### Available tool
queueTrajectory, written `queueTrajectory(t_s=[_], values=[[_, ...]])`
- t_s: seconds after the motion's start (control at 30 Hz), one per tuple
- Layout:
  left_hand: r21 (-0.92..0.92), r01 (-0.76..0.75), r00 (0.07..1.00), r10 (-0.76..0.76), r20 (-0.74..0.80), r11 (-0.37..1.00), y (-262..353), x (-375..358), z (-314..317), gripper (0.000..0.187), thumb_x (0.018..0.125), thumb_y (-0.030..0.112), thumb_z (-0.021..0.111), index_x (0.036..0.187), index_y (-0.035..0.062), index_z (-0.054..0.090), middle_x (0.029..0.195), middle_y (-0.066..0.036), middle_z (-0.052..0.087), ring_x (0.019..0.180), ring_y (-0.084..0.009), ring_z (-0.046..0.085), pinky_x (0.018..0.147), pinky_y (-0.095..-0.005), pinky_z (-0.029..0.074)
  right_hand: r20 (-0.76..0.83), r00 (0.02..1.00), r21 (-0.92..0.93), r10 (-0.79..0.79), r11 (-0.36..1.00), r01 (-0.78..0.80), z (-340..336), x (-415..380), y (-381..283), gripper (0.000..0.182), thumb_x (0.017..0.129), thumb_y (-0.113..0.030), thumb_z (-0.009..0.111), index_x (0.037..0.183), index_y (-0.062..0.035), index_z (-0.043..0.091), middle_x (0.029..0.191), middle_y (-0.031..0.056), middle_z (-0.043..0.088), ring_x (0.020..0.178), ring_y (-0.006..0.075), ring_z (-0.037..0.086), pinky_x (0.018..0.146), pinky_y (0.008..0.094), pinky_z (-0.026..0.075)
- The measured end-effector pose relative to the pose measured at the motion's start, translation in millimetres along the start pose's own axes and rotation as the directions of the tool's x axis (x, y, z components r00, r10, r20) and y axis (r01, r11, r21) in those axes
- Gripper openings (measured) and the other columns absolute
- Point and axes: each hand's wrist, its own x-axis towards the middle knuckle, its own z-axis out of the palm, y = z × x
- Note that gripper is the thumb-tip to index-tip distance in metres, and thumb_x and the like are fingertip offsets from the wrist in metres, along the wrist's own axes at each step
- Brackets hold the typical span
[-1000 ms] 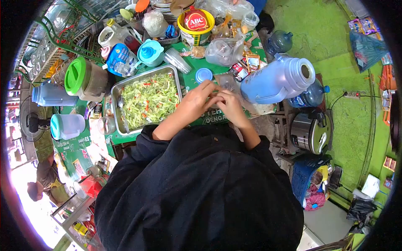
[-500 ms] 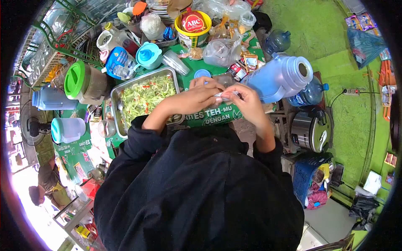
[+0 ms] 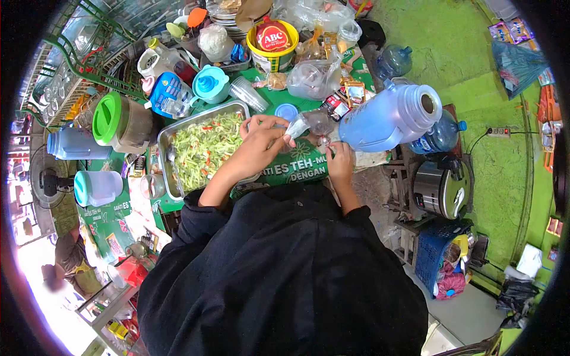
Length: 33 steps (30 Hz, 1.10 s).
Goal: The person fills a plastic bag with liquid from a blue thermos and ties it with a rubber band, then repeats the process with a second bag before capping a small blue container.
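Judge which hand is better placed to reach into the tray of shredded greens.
Left. The left hand pinches a small clear bag right beside the tray's near edge; the right hand sits farther off, by the blue jug.

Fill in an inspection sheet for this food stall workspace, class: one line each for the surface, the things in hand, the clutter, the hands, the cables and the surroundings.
Surface: green printed table cover, crowded.
Things in hand: small clear plastic bag, pinched at the top; steel tray of shredded green salad beside it.
Clutter: blue jug, green-lidded container, yellow ABC tub, stacked plastic cups, sachets.
Hands: left hand grips the bag; right hand is at the bag's lower end, contact unclear.
Cables: power strip with lead on the green wall.
Surroundings: rice cooker, blue basket, another person at lower left.
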Motion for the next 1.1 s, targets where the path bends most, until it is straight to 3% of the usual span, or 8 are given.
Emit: queueTrajectory(t_s=[0.1,0.17,0.27,0.4,0.47,0.6,0.83,1.1], values=[[0.043,0.012,0.999,-0.014,0.032,0.999,-1,-2,0,0.018,0.096,0.019,0.056,0.099,0.0148,0.074,0.129,-0.005,0.056,0.123,-0.0253,0.04,0.108,-0.0423,0.02,-0.046,0.997,-0.035,-0.057,0.998,0.055,8,3,7,0.016,0.084,-0.014,0.069,0.095,-0.0034,0.063,0.087,0.0143,0.06,0.084,0.0354,0.059,0.076,0.0429,0.047],[0.019,0.0,0.998,-0.001,0.057,1.0,0,-4,2,0.018,0.096,0.019,0.057,0.1,0.0156,0.074,0.131,-0.004,0.056,0.125,-0.0251,0.039,0.108,-0.0422,0.02,0.038,0.989,0.278,0.142,0.949,-0.147,4,2,0,0.014,0.085,-0.015,0.07,0.092,-0.0025,0.066,0.085,0.0115,0.063,0.078,0.0268,0.061,0.071,0.038,0.048],[-0.067,-0.048,0.995,0.053,0.08,0.997,-1,-4,10,0.018,0.094,0.019,0.058,0.101,0.0163,0.075,0.134,-0.002,0.056,0.126,-0.0253,0.04,0.109,-0.0451,0.017,0.156,0.963,0.499,0.222,0.823,-0.27,-46,15,-58,0.013,0.086,-0.014,0.07,0.089,-0.0016,0.068,0.079,0.0077,0.066,0.069,0.0156,0.059,0.065,0.0312,0.047],[-0.126,-0.097,0.993,0.105,0.061,0.987,-5,-2,25,0.017,0.093,0.02,0.06,0.101,0.0154,0.074,0.13,-0.001,0.06,0.127,-0.0247,0.042,0.109,-0.0496,0.015,0.24,0.962,0.602,0.13,0.757,-0.253,-88,27,-103,0.012,0.086,-0.012,0.071,0.091,-0.0017,0.07,0.071,0.0028,0.065,0.063,0.008,0.056,0.06,0.0259,0.045],[-0.112,-0.119,0.993,0.118,-0.013,0.987,2,0,26,0.015,0.092,0.015,0.063,0.101,0.01,0.074,0.118,-0.003,0.066,0.12,-0.0227,0.048,0.109,-0.0411,0.02,0.248,0.962,0.658,0.114,0.709,-0.254,-99,31,-115,0.011,0.086,-0.012,0.071,0.091,-0.0019,0.07,0.072,0.0017,0.065,0.064,0.0073,0.055,0.06,0.0257,0.045],[-0.28,-0.054,0.997,0.037,-0.066,0.959,8,6,18,0.015,0.093,0.016,0.063,0.099,0.0069,0.073,0.111,-0.002,0.066,0.115,-0.0205,0.05,0.108,-0.0402,0.022,0.253,0.962,0.686,0.1,0.683,-0.251,-113,36,-113,0.01,0.087,-0.011,0.071,0.091,-0.0024,0.072,0.079,0.0006,0.067,0.068,0.0057,0.054,0.063,0.0244,0.044],[-0.114,-0.212,0.968,0.193,-0.159,0.971,19,1,3,0.014,0.093,0.02,0.063,0.1,0.0119,0.073,0.107,0.002,0.068,0.113,-0.0181,0.051,0.11,-0.0469,0.014,0.22,0.975,0.683,0.008,0.713,-0.16,-127,41,-125,0.011,0.088,-0.012,0.071,0.09,-0.0005,0.07,0.083,0.0032,0.068,0.072,0.0071,0.057,0.066,0.0232,0.045],[-0.222,-0.155,0.983,0.128,-0.132,0.963,29,-7,-4,0.016,0.09,0.015,0.066,0.102,0.0109,0.076,0.105,0.0,0.069,0.105,-0.018,0.05,0.104,-0.038,0.025,0.185,0.983,0.724,0.019,0.674,-0.149,-126,44,-127,0.013,0.086,-0.012,0.073,0.085,-0.0002,0.068,0.076,0.0031,0.064,0.066,0.0078,0.052,0.062,0.0252,0.043]])
